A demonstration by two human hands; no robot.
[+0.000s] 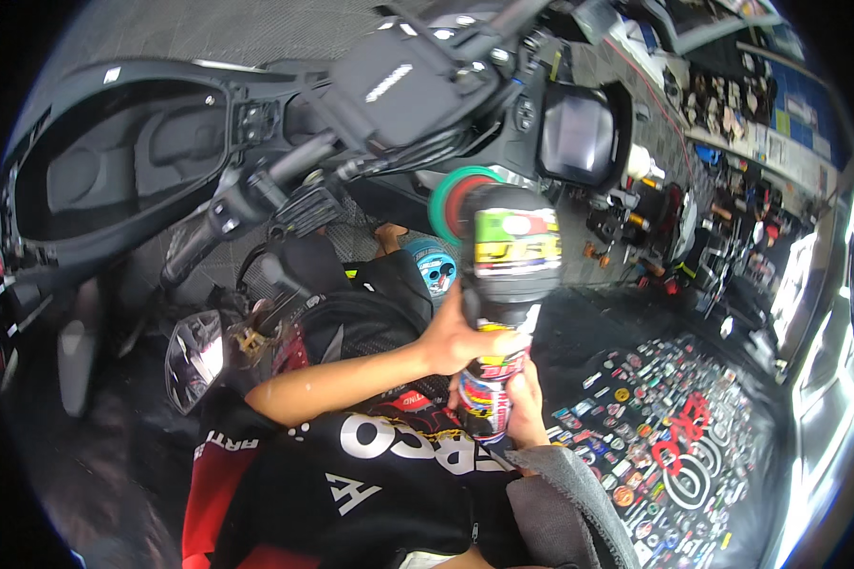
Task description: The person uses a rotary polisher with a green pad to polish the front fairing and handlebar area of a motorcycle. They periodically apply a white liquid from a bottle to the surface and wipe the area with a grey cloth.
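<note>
My left hand (462,341) wraps the neck of a black power polisher (516,284) covered in colourful stickers. Lower on its handle, near my chest, my right hand (526,405) also grips it; a grey towel (576,491) hangs over that forearm. The polisher's round pad (459,203), green at the rim and red inside, faces the scooter's dark body panels. Whether the pad touches them cannot be told. Beyond the tool lies the scooter, with its handlebar grip (192,249), display screen (580,135) and uncovered underseat compartment (135,149).
Below the handlebar, a blue round container (434,267) stands near a person's bare foot (390,235). A clear lamp lens (196,359) is at left. At right are a sticker-covered black surface (647,441) and crowded shelves (726,99).
</note>
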